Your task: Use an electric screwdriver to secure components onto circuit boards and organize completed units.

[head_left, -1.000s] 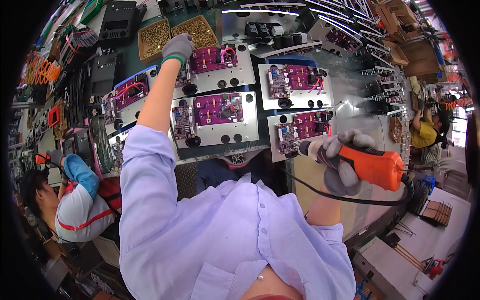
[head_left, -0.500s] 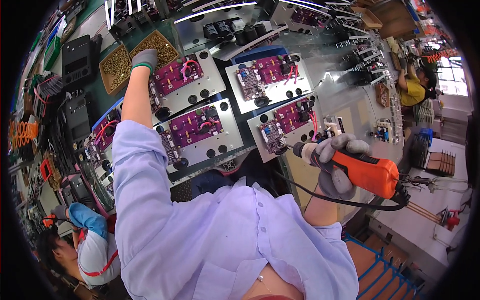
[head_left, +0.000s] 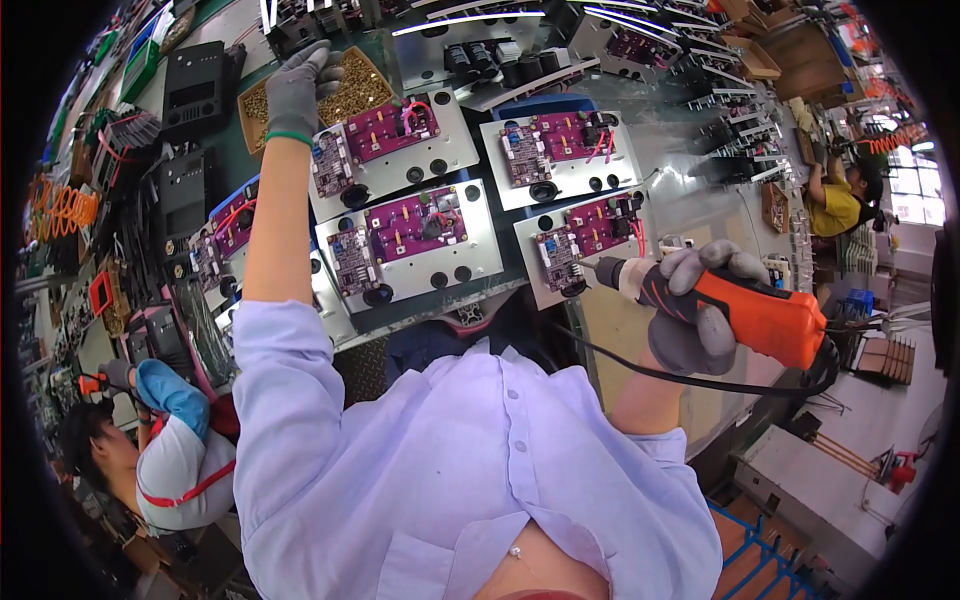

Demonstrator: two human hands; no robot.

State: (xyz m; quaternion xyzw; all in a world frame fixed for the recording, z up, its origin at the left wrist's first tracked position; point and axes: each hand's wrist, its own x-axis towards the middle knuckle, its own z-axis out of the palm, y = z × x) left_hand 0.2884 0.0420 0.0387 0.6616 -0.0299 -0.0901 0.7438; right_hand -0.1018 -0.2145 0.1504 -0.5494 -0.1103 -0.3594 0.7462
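My left hand [head_left: 294, 92], in a grey glove with a green cuff, is over a cardboard box [head_left: 388, 96] of small brass-coloured fasteners [head_left: 355, 88]. Its fingers reach toward the far rim, with the thumb apart from them; the palm is hidden. My right hand [head_left: 700, 310], also gloved, grips an orange and black electric screwdriver [head_left: 765, 315]. The screwdriver's bit points left, close to the nearest right metal plate [head_left: 545, 292] with its purple circuit board [head_left: 595, 228]. Similar plates carry purple boards at the far right [head_left: 570, 138], far left [head_left: 395, 130] and near left [head_left: 415, 228].
A black cable [head_left: 650, 374] loops below the screwdriver. Black plastic housings [head_left: 192, 90] stand at the left, and metal assemblies [head_left: 490, 65] line the back. One co-worker [head_left: 185, 460] sits at lower left, another [head_left: 840, 200] at far right.
My left hand has moved toward the box's far side, its fingers now showing. The view has shifted slightly. My right hand still holds the screwdriver near the same plate.
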